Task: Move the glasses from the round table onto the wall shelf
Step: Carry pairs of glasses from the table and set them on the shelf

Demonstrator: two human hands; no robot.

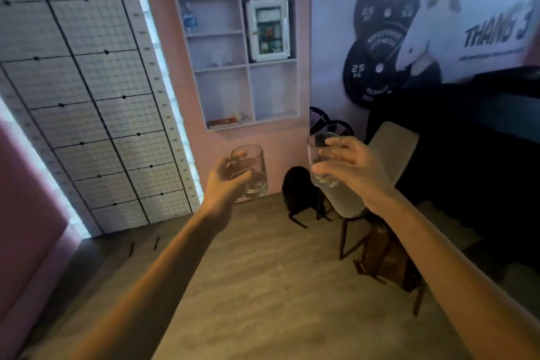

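Note:
My left hand grips a clear glass mug by its handle, held upright in the air. My right hand is wrapped around a second clear glass, also upright. Both are raised in front of the wall shelf, a white unit with several open compartments set in the pink wall ahead. A few small glasses seem to stand faintly in the middle left compartment. The round table is not in view.
A water bottle and a white cabinet sit in upper compartments. A black backpack lies on the floor below the shelf. A chair with a brown bag stands at right. A wire grid panel covers the left wall.

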